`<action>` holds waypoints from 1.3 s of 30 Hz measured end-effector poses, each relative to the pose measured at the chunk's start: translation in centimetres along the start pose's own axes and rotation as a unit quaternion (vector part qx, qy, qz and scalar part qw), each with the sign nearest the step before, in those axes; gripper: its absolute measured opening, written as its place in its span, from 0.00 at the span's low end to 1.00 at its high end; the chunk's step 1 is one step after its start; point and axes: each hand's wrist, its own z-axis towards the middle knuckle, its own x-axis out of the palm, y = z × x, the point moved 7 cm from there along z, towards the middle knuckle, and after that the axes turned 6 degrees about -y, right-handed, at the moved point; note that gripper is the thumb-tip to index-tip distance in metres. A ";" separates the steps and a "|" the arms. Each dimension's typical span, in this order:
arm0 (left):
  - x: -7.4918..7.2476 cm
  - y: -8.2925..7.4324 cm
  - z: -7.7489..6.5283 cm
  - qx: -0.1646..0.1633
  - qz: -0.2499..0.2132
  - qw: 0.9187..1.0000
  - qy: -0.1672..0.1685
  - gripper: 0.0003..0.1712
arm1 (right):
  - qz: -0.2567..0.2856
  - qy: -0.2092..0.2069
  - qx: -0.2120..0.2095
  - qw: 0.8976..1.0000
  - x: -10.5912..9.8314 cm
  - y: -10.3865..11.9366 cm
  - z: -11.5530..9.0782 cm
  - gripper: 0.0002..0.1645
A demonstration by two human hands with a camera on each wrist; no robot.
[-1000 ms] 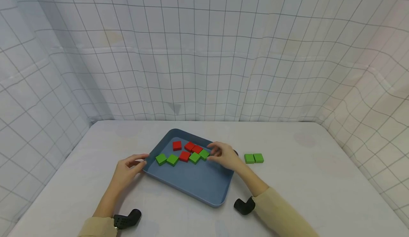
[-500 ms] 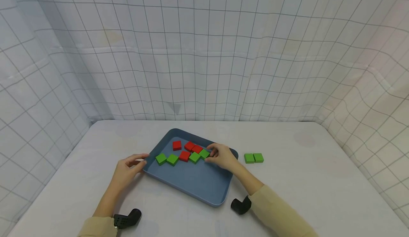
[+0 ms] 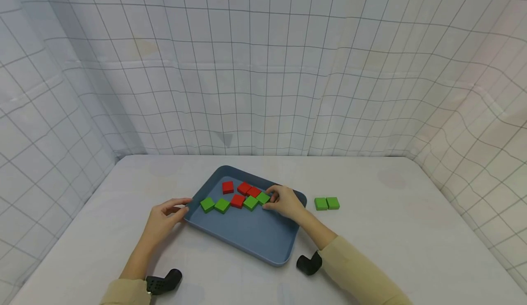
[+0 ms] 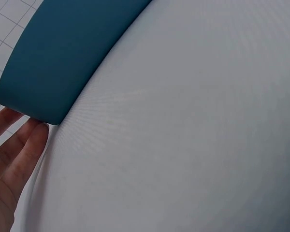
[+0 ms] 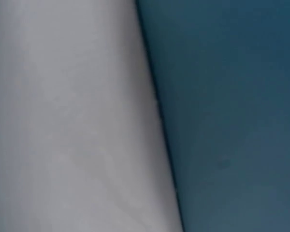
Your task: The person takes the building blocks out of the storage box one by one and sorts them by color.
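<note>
A blue-grey tray (image 3: 247, 232) lies slanted on the white table, with several red blocks and several green blocks in its far half. My right hand (image 3: 287, 202) reaches over the tray's right side. Its thumb and index finger pinch the rightmost green block (image 3: 262, 198), which sits beside a red block (image 3: 254, 192) and another green block (image 3: 251, 203). At the tray's left corner my left hand (image 3: 161, 221) touches the outer wall with relaxed fingers. The left wrist view shows those fingertips (image 4: 38, 130) at the lower edge of the tray. The right wrist view shows only tray and table.
Two green blocks (image 3: 327, 203) stand side by side on the table (image 3: 395, 232), right of the tray. A red block (image 3: 228, 187) lies apart in the tray's far left. A white grid-lined curtain (image 3: 263, 76) closes off the back and sides.
My right hand has moved slightly left and its thumb and finger have closed on the rightmost green block. The left hand and the tray have hardly moved.
</note>
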 end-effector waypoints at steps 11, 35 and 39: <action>0.1 0.1 0.0 0.000 -0.004 1.000 0.002 0.14 | -0.003 -0.012 -0.029 1.000 -0.1 0.5 -0.1 0.18; 0.1 0.1 0.0 0.001 -0.003 1.000 0.000 0.14 | 0.015 -0.004 -0.034 0.999 -0.3 0.4 -0.3 0.18; 0.1 0.1 0.0 0.000 0.000 1.000 -0.001 0.14 | 0.020 -0.007 -0.040 0.999 -0.6 0.4 -0.2 0.18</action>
